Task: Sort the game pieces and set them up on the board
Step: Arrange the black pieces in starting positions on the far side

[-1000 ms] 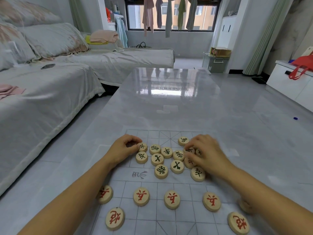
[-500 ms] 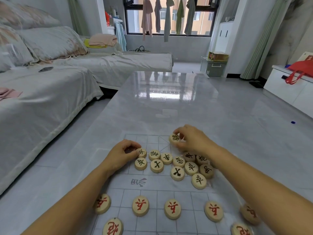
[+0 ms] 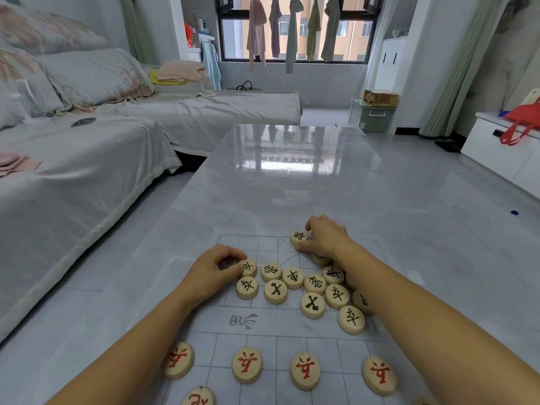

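Observation:
A thin see-through board [image 3: 264,323] with a printed grid lies on the grey table. Several round wooden pieces with dark characters [image 3: 293,278] crowd its middle. A row of red-marked pieces [image 3: 247,364] stands nearer me. My right hand [image 3: 324,236] pinches one dark-marked piece [image 3: 298,237] at the far edge of the board, on the diagonal lines. My left hand [image 3: 214,267] has curled fingers around another dark-marked piece [image 3: 248,267] at the left of the cluster. My right forearm hides some pieces.
The glossy grey table [image 3: 292,176] stretches far ahead of the board. A covered sofa [image 3: 87,147] runs along the left, close to the table's edge. A white cabinet with a red bag [image 3: 520,124] stands at the right.
My right hand left the cluster and carried one dark-marked piece up to the board's far edge. My left hand stayed at the cluster's left piece.

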{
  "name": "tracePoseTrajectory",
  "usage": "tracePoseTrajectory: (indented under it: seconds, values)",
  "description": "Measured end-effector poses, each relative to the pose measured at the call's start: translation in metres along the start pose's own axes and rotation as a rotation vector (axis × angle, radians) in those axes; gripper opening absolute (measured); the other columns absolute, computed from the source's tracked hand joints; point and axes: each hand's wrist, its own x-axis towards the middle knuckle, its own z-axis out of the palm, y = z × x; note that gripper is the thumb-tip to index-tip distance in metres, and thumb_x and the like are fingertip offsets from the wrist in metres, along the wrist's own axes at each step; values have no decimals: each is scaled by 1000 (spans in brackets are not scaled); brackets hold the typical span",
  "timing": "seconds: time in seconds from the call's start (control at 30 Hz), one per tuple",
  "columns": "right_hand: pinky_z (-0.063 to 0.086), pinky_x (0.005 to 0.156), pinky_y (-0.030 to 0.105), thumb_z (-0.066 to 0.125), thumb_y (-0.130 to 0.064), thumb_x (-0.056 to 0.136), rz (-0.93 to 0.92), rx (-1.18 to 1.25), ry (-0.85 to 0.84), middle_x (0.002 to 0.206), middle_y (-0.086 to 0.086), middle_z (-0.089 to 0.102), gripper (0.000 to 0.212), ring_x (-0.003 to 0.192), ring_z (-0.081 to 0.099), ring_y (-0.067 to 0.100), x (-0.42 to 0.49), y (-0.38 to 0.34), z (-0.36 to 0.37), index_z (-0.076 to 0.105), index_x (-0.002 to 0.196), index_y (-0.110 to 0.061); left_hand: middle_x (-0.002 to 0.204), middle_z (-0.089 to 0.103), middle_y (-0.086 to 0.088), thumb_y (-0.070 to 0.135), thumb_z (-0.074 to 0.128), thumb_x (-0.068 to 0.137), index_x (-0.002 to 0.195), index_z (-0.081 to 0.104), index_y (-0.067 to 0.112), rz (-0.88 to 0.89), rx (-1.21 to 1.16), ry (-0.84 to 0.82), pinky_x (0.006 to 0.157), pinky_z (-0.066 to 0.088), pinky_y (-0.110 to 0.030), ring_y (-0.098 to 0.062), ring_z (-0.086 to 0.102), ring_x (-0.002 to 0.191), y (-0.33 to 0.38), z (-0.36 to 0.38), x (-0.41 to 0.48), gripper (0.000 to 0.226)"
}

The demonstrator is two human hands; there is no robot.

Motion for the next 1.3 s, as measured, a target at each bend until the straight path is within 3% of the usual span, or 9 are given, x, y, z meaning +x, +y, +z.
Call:
tracePoseTrajectory:
  seconds: [0.13, 0.37, 0.47, 0.6, 0.8, 0.97, 1.3]
  values:
    - [34, 98, 40, 61, -43, 83, -9, 59, 10, 125, 8, 47, 47, 114, 46, 26, 1, 1, 2, 52, 123, -19, 103, 63, -2, 14, 66, 83, 90, 64, 30, 5, 15, 6, 89, 48, -27, -14, 60, 98, 0, 0, 0, 18]
    - [31, 105, 43, 61, -34, 84, 1, 134, -65, 133, 9, 42, 53, 123, 41, 29, 5, 5, 2, 43, 134, -28, 103, 63, -2, 13, 65, 83, 90, 64, 30, 7, 18, 6, 88, 48, -25, -14, 60, 98, 0, 1, 1, 18]
    - [31, 104, 44, 64, -38, 82, 5, 158, -47, 134, 8, 43, 60, 124, 42, 27, 5, 3, 3, 41, 135, -24, 103, 63, -3, 12, 65, 83, 89, 64, 31, 9, 16, 10, 87, 47, -23, -13, 60, 98, 0, 0, 1, 19]
    - [31, 100, 41, 62, -36, 83, -7, 150, -4, 129, 8, 45, 47, 119, 44, 27, 5, 1, 5, 50, 127, -22, 103, 64, -2, 13, 65, 83, 89, 64, 30, 7, 2, 10, 86, 47, -22, -12, 60, 97, -1, 0, 0, 19]
    - [31, 96, 40, 63, -41, 82, 25, 142, 57, 124, 7, 49, 43, 114, 46, 26, 5, -4, 9, 53, 117, -19, 102, 64, -1, 14, 65, 83, 88, 63, 31, 10, 11, 13, 82, 46, -18, -12, 60, 96, -1, 1, 0, 18]
    - [31, 96, 40, 62, -43, 82, 36, 133, 57, 126, 8, 48, 46, 116, 45, 26, 4, -4, 9, 52, 120, -19, 102, 64, -2, 13, 65, 83, 88, 64, 32, 14, 14, 14, 89, 48, -27, -13, 60, 98, -3, 0, 1, 20]
    - [30, 97, 40, 62, -39, 83, 25, 153, 50, 127, 8, 47, 44, 117, 44, 26, 6, -1, 9, 52, 122, -20, 102, 64, -2, 13, 65, 83, 88, 64, 32, 25, 27, 14, 87, 48, -26, -13, 60, 97, -2, 1, 1, 19]
